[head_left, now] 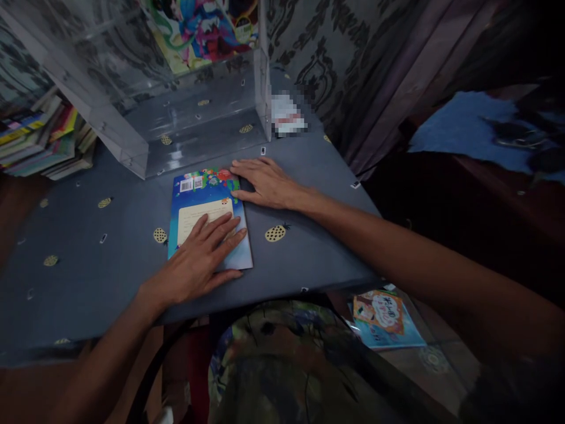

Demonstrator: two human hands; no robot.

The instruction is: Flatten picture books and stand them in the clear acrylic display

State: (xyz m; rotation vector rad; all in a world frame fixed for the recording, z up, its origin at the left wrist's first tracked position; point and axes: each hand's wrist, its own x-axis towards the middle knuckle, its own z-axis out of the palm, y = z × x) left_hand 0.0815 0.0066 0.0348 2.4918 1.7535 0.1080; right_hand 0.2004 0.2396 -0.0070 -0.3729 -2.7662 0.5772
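A thin blue picture book (203,199) lies back cover up on the grey-blue tablecloth (110,259), which is dotted with yellow pineapples. My left hand (203,259) lies flat on the lower half of the book, fingers stretched out and slightly spread. My right hand (267,182) rests palm down at the book's top right corner, fingers extended and touching its edge. Neither hand grips anything.
A clear acrylic case (176,112) stands at the back of the table, a colourful poster (203,29) behind it. Stacked books (44,141) lie at the far left. Another picture book (384,318) lies on the floor at the right. Patterned curtains hang behind.
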